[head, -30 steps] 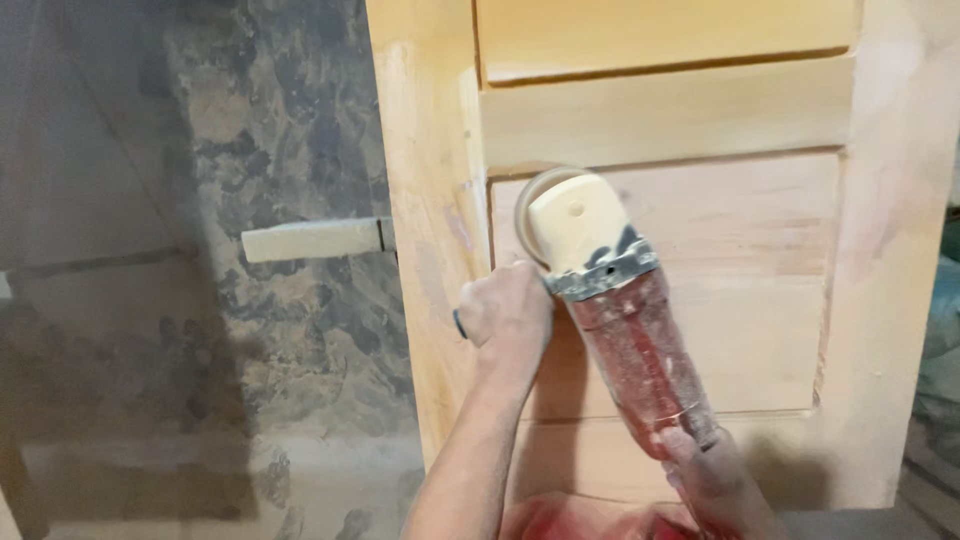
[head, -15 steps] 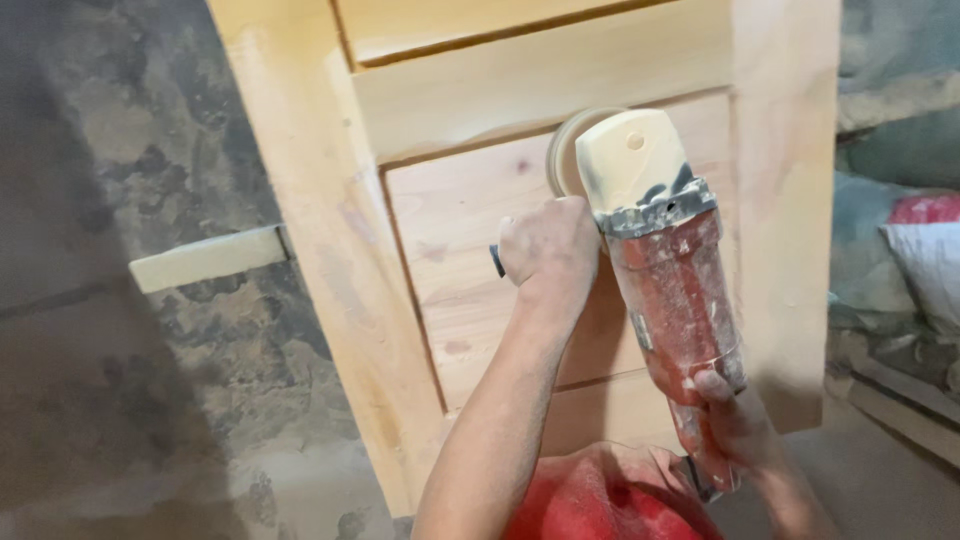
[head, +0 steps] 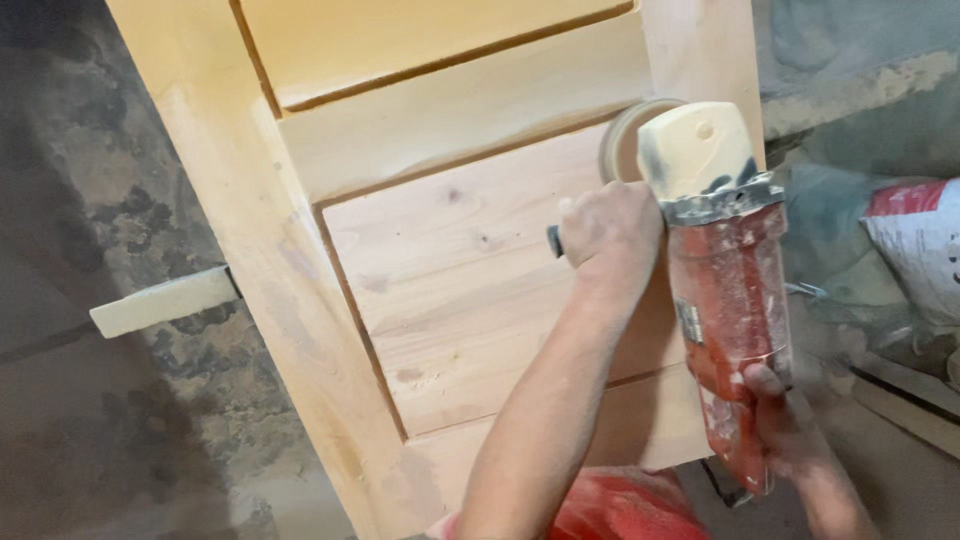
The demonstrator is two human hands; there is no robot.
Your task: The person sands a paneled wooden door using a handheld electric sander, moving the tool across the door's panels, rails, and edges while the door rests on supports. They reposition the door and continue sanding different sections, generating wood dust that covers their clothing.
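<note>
A pale wooden panelled door (head: 450, 290) lies in front of me. My left hand (head: 610, 235) grips the dark side handle of a red, dust-covered angle grinder (head: 725, 280). My right hand (head: 785, 425) holds the rear end of its body. The tool's round sanding disc (head: 625, 145) rests against the upper right corner of the lower door panel, next to the right stile.
A short pale wooden piece (head: 160, 302) sticks out from the door's left edge. A white and red sack (head: 915, 250) lies at the right. Rough dusty concrete ground (head: 110, 200) surrounds the door. Red clothing (head: 620, 505) shows at the bottom.
The grinder and both hands have moved to the right across the lower panel, from its left part to its right edge. The view has shifted with them.
</note>
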